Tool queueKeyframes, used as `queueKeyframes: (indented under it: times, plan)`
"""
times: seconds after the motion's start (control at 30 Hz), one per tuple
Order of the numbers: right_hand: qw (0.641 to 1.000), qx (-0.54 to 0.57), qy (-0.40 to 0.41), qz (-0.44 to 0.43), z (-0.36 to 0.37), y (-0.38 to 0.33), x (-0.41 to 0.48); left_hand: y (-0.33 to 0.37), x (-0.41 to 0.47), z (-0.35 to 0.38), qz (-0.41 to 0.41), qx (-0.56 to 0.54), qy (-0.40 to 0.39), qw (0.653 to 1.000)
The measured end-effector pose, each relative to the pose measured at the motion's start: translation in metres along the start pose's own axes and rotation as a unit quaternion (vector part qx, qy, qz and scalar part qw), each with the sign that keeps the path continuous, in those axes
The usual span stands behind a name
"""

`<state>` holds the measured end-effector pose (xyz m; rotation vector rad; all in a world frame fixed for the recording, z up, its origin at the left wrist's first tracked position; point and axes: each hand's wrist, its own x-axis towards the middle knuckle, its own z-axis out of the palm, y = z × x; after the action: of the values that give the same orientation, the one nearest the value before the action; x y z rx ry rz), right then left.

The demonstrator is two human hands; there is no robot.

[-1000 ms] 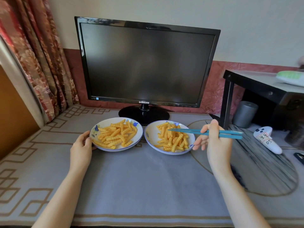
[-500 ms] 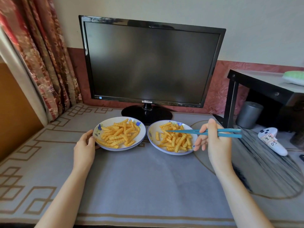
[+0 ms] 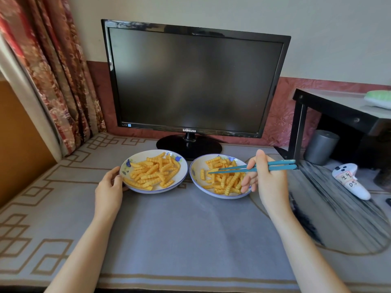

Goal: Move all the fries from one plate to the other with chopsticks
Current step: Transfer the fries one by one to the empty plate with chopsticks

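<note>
Two white plates with blue flower rims sit side by side before the monitor. The left plate (image 3: 137, 157) and the right plate (image 3: 194, 176) each hold a heap of crinkle-cut fries (image 3: 155, 173), (image 3: 224, 180). My right hand (image 3: 268, 180) grips teal chopsticks (image 3: 256, 167) that point left, low over the right plate, their tips at a fry near its left side. My left hand (image 3: 109, 187) holds the left plate's near-left rim with thumb and fingers.
A black monitor (image 3: 194, 81) on its stand (image 3: 189, 145) rises just behind the plates. To the right stand a black side table (image 3: 338, 108), a grey cylinder (image 3: 320, 146) and a white controller (image 3: 351, 180). A curtain (image 3: 53, 70) hangs at left.
My right hand has lowered and pushed the chopsticks left, so the tips now reach down into the right plate's fries. My left hand stays at the left plate's rim.
</note>
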<state>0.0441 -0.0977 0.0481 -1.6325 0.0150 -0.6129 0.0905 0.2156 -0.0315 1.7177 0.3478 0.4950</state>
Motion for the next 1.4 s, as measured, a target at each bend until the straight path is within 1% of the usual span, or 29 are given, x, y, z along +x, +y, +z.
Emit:
queueKeyframes:
  times: [0.43, 0.57, 0.7, 0.83, 0.97, 1.07, 1.17, 1.27, 1.4]
  plan:
    - [0.996, 0.058, 0.068, 0.022, -0.001, -0.002, -0.005, 0.000, 0.001, -0.001, -0.003, 0.004, 0.000, 1.000]
    - [0.992, 0.095, 0.075, 0.023, 0.010, -0.006, -0.004, 0.001, 0.000, -0.001, -0.003, -0.006, 0.002, 1.000]
    - [0.988, 0.129, 0.070, 0.044, 0.030, -0.010, -0.001, 0.002, -0.001, 0.000, -0.005, -0.005, 0.003, 1.000]
    - [0.986, 0.143, 0.058, 0.069, 0.057, -0.012, 0.002, 0.003, -0.001, 0.000, -0.005, -0.004, 0.005, 1.000]
    - [0.980, 0.154, 0.032, 0.122, 0.087, -0.008, 0.001, 0.003, -0.002, 0.000, -0.006, -0.006, 0.003, 1.000]
    - [0.978, 0.158, 0.005, 0.137, 0.109, -0.004, -0.003, 0.003, -0.002, -0.001, -0.003, -0.009, 0.006, 1.000]
    - [0.979, 0.155, -0.029, 0.128, 0.124, 0.000, -0.008, 0.003, -0.002, -0.001, -0.003, -0.011, 0.006, 1.000]
    - [0.984, 0.136, -0.060, 0.096, 0.123, 0.003, -0.011, 0.003, -0.002, 0.000, -0.005, -0.011, 0.005, 1.000]
    - [0.988, 0.122, -0.065, 0.073, 0.105, -0.003, -0.009, 0.003, -0.001, 0.000, -0.006, -0.015, 0.006, 1.000]
